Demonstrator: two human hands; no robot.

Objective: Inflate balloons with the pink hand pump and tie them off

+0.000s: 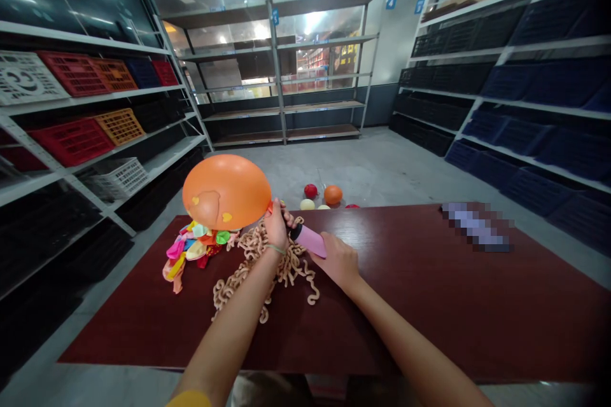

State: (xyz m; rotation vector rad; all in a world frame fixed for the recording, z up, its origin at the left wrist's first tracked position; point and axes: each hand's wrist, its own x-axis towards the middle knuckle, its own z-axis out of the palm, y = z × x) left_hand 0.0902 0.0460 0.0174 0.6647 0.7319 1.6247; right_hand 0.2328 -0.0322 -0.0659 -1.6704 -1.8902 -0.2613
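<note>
My left hand [277,226] is closed, pinching the neck of an inflated orange balloon [226,191] that floats just above the dark red table [429,305]. The balloon's neck sits on the black nozzle of a pink hand pump [310,239]. Around the pump's body my right hand [337,261] is closed. Under both hands lies a tangle of beige balloon-strip tape [267,267]. A heap of flat, uninflated coloured balloons [191,251] rests on the table below the orange balloon.
Several small inflated balloons [322,196] lie on the floor beyond the table's far edge. A blurred-out object [477,227] lies at the table's far right. Shelving with red, orange and white crates [76,133] runs along the left, dark bins [525,114] along the right.
</note>
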